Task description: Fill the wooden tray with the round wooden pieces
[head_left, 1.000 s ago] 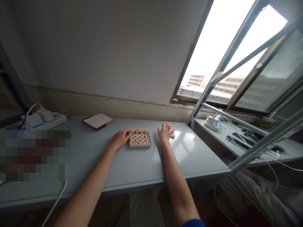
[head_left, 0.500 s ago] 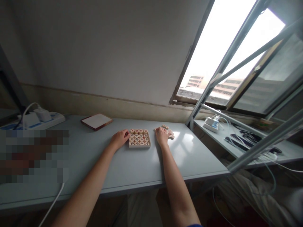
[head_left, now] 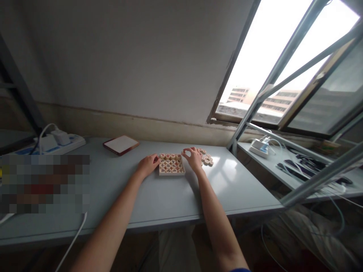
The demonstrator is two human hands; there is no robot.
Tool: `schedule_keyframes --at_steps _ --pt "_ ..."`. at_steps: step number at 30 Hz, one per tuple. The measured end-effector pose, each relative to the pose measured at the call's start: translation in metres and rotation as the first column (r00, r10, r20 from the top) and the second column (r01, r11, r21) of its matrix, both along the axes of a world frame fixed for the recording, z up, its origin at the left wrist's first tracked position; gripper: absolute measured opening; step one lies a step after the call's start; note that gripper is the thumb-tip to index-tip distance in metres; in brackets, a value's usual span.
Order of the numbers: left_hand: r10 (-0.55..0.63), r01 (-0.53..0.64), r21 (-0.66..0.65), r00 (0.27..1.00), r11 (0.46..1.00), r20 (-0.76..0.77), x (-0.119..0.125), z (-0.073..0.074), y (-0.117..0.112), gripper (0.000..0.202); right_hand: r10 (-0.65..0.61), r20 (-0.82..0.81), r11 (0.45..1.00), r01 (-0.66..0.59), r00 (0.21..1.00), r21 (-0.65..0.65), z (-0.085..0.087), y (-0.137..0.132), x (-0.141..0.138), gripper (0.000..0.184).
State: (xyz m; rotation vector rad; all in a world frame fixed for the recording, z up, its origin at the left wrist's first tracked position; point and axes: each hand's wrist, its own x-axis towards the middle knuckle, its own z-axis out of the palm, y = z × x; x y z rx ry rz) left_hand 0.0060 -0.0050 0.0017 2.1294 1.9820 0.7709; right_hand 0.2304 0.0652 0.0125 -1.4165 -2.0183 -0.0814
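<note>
A shallow pale box (head_left: 171,174) sits on the table, with rows of round wooden Chinese chess pieces (head_left: 168,166) in it, marked in red and black. At its left side is my left hand (head_left: 148,165), fingers curled, fingertips against the box wall. My right hand (head_left: 194,158) is by the box's far right corner, thumb and forefinger pinched on a chess piece (head_left: 183,153) that is mostly covered by the fingertips. Just beyond that hand, several loose chess pieces (head_left: 208,160) lie in a cluster on the table, partly hidden by it.
A flat lid-like panel (head_left: 121,145) with a white face and brown edge lies at the back left. Power strips with plugs stand at far left (head_left: 64,142) and on the right-hand desk (head_left: 258,148). A metal post (head_left: 234,145) rises at the table's right end.
My right hand has come from the loose pieces toward the box's far right corner with a chess piece in its fingertips. My left hand stays at the box. The view has shifted slightly.
</note>
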Motion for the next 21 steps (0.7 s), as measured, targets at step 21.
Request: schedule_keyframes --at_steps 21 --pt "0.215 -0.221 -0.078 0.973 0.972 -0.078 0.019 0.005 0.000 0.052 -0.319 0.228 0.940 0.338 0.920 -0.051 0.005 -0.011 0.001 0.028"
